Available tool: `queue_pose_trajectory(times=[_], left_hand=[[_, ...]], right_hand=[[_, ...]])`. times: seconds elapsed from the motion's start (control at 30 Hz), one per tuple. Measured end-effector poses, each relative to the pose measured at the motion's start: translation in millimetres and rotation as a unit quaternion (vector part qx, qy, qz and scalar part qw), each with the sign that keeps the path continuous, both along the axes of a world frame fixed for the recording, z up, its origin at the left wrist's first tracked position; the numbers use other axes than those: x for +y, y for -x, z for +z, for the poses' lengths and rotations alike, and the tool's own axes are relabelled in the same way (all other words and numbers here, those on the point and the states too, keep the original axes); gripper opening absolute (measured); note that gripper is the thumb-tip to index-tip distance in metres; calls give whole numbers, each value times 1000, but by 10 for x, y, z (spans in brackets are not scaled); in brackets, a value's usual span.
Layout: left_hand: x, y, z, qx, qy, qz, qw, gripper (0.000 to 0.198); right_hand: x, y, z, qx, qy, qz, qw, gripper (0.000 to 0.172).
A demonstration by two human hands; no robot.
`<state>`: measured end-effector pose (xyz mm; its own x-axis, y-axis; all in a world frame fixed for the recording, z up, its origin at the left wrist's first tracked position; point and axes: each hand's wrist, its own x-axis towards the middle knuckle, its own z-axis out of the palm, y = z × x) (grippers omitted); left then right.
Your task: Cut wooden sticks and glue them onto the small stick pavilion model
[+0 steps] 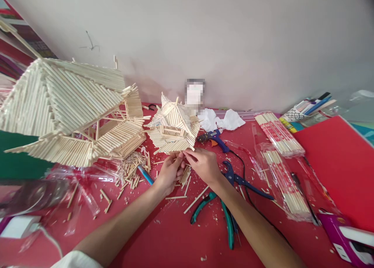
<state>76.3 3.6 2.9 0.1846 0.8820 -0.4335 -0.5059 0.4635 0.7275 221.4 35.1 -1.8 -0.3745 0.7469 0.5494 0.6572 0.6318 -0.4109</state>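
Table [175,236]: a red surface is seen across the whole lower view, strewn with chips.
Large stick house [73,112]: located at 9 o'clock from the hands, its roof eave just beside the small model.
Red board [344,166]: laid flat at 3 o'clock, well apart from the hands.
Stick packs [279,133]: two clear sleeves of sticks are laid at 2 to 4 o'clock. Red print is carried on the sleeves, but it is too small to be read.
Small stick model [173,129]: stood upright at 12 o'clock from the hands, near the table's middle. Its lower edge is touched by both sets of fingertips.
Left hand [169,172]: curled, with thumb and fingers pinched shut at the model's lower edge. Whether a loose stick or the edge itself is held cannot be told.
Right hand [204,164]: fingers are drawn together against the left fingertips at the same edge. The held item cannot be made out.
Green-handled pliers [216,209]: laid at 5 o'clock, partly covered by the right forearm.
Blue-handled pliers [242,180]: laid at 4 o'clock, just beside the right wrist.
Glue gun [214,137]: laid at 1 o'clock, near the model.
Tissue [224,119]: crumpled at 1 o'clock, behind the glue gun.
Offcuts [131,170]: heaped at 9 o'clock, between hands and house.
Blurred patch [194,94]: at 12 o'clock behind the model; nothing can be read.
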Motion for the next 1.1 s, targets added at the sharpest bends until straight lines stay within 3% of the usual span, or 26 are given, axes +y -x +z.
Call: queue_pose_trajectory(times=[1.1], left_hand=[[-5, 10, -35, -1, -16, -1, 1000, 52]], right_hand=[[-34, 22, 78, -29, -10, 18, 999, 24]])
